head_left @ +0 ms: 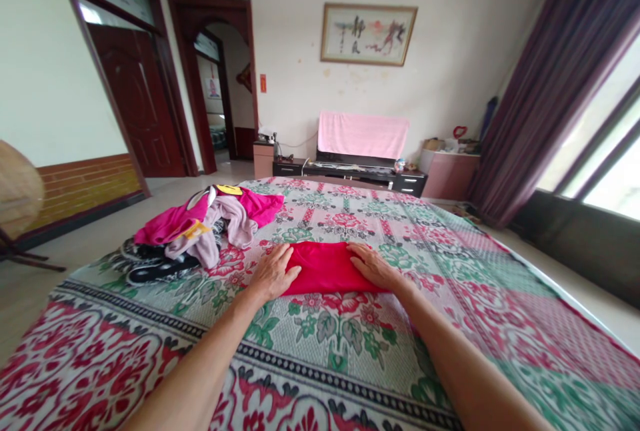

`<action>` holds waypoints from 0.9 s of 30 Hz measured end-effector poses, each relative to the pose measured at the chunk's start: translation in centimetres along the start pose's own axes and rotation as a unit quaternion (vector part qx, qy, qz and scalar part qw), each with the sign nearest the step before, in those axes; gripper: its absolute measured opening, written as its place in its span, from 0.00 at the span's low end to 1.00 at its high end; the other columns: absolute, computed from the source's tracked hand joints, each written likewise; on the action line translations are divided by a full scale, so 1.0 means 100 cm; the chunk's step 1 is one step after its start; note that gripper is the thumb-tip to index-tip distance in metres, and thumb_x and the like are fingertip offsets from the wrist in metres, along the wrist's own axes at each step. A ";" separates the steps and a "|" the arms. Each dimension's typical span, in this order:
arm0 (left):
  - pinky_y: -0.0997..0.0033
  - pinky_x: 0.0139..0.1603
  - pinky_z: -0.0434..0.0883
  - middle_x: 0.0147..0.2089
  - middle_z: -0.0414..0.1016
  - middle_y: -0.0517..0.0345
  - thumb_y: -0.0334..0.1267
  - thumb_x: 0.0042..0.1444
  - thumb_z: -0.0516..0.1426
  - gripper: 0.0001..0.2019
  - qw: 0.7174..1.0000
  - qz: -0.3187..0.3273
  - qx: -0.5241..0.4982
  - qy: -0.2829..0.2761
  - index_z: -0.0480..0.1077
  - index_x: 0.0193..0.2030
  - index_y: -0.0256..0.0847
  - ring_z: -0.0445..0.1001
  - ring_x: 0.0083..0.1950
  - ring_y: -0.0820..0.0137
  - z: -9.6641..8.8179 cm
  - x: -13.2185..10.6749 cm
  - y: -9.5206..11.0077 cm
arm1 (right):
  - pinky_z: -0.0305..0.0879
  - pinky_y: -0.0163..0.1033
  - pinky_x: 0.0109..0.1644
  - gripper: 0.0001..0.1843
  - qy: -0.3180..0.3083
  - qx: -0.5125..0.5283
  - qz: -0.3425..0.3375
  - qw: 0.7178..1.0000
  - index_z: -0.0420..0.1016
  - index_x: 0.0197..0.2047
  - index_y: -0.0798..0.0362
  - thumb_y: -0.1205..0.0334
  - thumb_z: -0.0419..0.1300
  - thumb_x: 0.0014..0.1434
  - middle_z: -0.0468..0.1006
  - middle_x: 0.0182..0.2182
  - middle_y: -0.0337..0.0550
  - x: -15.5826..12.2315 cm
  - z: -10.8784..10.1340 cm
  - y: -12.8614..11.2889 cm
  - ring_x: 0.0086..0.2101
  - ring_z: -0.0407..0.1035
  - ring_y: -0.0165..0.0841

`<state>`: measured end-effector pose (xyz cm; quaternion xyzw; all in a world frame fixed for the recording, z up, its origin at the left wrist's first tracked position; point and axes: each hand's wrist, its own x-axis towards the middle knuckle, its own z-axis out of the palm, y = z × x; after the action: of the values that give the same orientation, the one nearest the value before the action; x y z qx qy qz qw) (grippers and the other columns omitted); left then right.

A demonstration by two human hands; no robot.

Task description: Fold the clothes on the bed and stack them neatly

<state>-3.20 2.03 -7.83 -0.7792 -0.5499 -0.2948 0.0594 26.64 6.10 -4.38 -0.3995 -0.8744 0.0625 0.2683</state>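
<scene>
A folded red garment (325,267) lies flat on the flowered bedspread (350,344) in front of me. My left hand (274,272) rests palm down on its left edge, fingers stretched out. My right hand (373,265) lies flat on its right edge, fingers also extended. Neither hand grips the cloth; both press on it.
A heap of loose clothes (200,231), pink, mauve and black, sits on the bed to the left. Beyond the bed stand a low dark cabinet (350,174) with a pink towel (363,134) over it, a doorway (220,97) and purple curtains (545,104) by the window.
</scene>
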 end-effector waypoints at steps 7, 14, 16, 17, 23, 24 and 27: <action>0.54 0.62 0.61 0.63 0.63 0.42 0.44 0.57 0.52 0.24 1.000 -0.010 -0.011 -0.006 0.65 0.58 0.36 0.60 0.65 0.58 0.003 0.000 -0.001 | 0.58 0.48 0.61 0.19 0.017 0.025 0.006 1.000 0.71 0.52 0.54 0.62 0.49 0.60 0.72 0.54 0.51 0.000 0.004 0.001 0.55 0.65 0.37; 0.58 0.62 0.63 0.61 0.65 0.43 0.43 0.56 0.52 0.24 0.996 -0.023 -0.073 0.044 0.65 0.58 0.35 0.64 0.62 0.60 0.001 0.001 -0.004 | 0.66 0.44 0.52 0.18 0.173 0.005 0.139 0.975 0.72 0.50 0.50 0.61 0.52 0.57 0.77 0.47 0.46 -0.011 0.002 0.003 0.47 0.71 0.37; 0.60 0.60 0.65 0.57 0.69 0.43 0.41 0.55 0.51 0.22 0.989 -0.072 -0.096 0.087 0.68 0.54 0.34 0.67 0.59 0.61 -0.001 0.003 -0.008 | 0.68 0.42 0.48 0.17 0.211 -0.025 0.199 0.957 0.74 0.46 0.50 0.61 0.51 0.56 0.78 0.43 0.46 -0.019 -0.002 0.008 0.42 0.73 0.36; 0.60 0.59 0.65 0.54 0.72 0.43 0.40 0.55 0.50 0.20 0.984 -0.107 -0.095 0.109 0.70 0.52 0.33 0.69 0.56 0.61 -0.003 0.004 -0.010 | 0.69 0.40 0.46 0.16 0.217 -0.040 0.226 0.949 0.75 0.44 0.50 0.61 0.51 0.55 0.79 0.41 0.45 -0.024 -0.004 0.011 0.40 0.74 0.36; 0.61 0.52 0.67 0.34 0.74 0.47 0.41 0.53 0.49 0.15 0.976 -0.182 0.008 0.121 0.73 0.26 0.37 0.72 0.43 0.61 -0.012 -0.001 -0.015 | 0.63 0.32 0.30 0.12 0.119 -0.102 0.313 0.937 0.79 0.30 0.49 0.60 0.53 0.52 0.79 0.23 0.37 -0.040 -0.020 0.015 0.27 0.73 0.33; 0.61 0.52 0.66 0.32 0.73 0.47 0.43 0.53 0.49 0.16 0.978 -0.175 0.016 0.113 0.72 0.23 0.38 0.72 0.42 0.61 -0.013 -0.002 -0.014 | 0.62 0.32 0.29 0.13 0.095 -0.107 0.319 0.937 0.79 0.29 0.49 0.59 0.53 0.52 0.78 0.22 0.37 -0.039 -0.021 0.012 0.26 0.72 0.32; 0.62 0.50 0.65 0.30 0.73 0.49 0.46 0.52 0.50 0.17 0.982 -0.161 0.019 0.096 0.71 0.21 0.39 0.72 0.40 0.62 -0.015 -0.005 -0.011 | 0.58 0.32 0.27 0.16 0.042 -0.109 0.335 0.935 0.79 0.25 0.50 0.55 0.52 0.54 0.77 0.19 0.39 -0.033 -0.024 0.004 0.25 0.71 0.32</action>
<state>-4.90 1.45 -7.10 -0.6473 -0.6652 -0.3636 0.0791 29.91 3.70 -3.84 -0.6985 -0.6789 0.0363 0.2233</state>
